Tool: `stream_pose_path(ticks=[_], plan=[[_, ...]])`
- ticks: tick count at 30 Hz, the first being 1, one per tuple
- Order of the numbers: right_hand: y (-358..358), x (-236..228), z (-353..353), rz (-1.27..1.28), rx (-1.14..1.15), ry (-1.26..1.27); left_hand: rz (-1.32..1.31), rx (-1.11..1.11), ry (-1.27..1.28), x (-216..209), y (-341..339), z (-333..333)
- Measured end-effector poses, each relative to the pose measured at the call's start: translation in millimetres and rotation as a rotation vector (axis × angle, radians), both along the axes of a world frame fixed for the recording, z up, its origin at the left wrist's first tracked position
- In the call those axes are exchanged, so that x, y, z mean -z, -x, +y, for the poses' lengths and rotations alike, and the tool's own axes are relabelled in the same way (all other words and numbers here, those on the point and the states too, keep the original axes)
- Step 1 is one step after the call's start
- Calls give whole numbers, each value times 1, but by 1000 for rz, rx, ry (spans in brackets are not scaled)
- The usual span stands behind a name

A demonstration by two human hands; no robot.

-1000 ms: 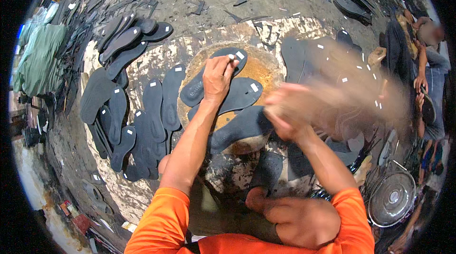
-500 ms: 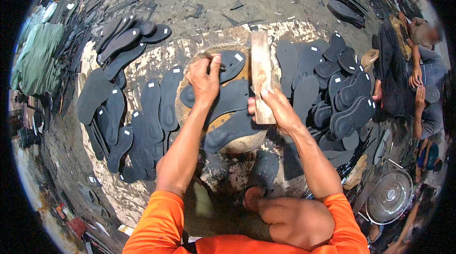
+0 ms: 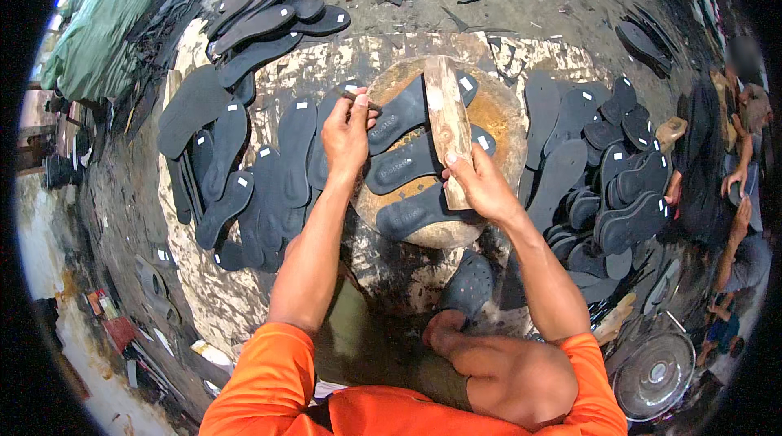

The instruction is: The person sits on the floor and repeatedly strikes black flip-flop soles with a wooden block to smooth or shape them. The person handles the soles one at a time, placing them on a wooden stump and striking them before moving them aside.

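Observation:
My left hand (image 3: 345, 136) is closed, with a thin dark stick-like tool (image 3: 364, 102) pinched between thumb and fingers; its exact kind is unclear. It hovers by the left end of the upper dark shoe sole (image 3: 397, 120). A long flat wooden block (image 3: 445, 114) is gripped near its lower end by my right hand (image 3: 482, 187). The block crosses over the right parts of the upper sole, the middle sole (image 3: 403, 167) and the lower sole (image 3: 414, 213), partly hiding them. All three lie on a round wooden board (image 3: 501, 110), with pressed marks on their surfaces.
Piles of dark soles with white tags lie left (image 3: 261, 200) and right (image 3: 635, 208) on a worn, pale-flecked mat (image 3: 212, 306). More soles (image 3: 269, 33) are stacked at the far left. A round fan (image 3: 656, 375) stands at lower right. Another person's hands (image 3: 737, 200) show at right.
The view has shifted, so the board sits farther right in it. My left hand has moved off the upper sole to its left end. The wooden block now crosses over the soles.

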State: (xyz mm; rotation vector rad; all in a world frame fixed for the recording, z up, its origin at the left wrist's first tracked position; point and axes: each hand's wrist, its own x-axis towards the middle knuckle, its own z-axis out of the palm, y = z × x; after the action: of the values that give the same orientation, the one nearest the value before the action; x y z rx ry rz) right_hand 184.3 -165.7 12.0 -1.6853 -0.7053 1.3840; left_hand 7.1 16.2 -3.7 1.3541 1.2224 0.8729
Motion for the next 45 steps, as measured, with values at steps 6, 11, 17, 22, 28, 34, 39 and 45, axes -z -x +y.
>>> stream_pose_path(ticks=[6,11,17,22,28,34,39,45], plan=[[-32,-53,16,399,11,160,205,49,-93,-1,-5,0],[-23,-204,38,-9,105,-299,296,95,-353,7,9,-6],[0,-71,19,-395,-158,-235,322,175,-686,9,-11,-8],[-8,-65,13,293,-229,75,391,221,-731,19,10,-7],[-8,-11,-20,342,-70,221,-51,-54,-68,-2,-5,-18],[-12,-60,-14,463,3,137,270,120,-368,2,-6,-33],[-24,-142,-13,452,13,-13,281,142,-508,8,-7,-34],[9,-212,-9,-27,388,-743,325,192,-587,15,4,-41]])
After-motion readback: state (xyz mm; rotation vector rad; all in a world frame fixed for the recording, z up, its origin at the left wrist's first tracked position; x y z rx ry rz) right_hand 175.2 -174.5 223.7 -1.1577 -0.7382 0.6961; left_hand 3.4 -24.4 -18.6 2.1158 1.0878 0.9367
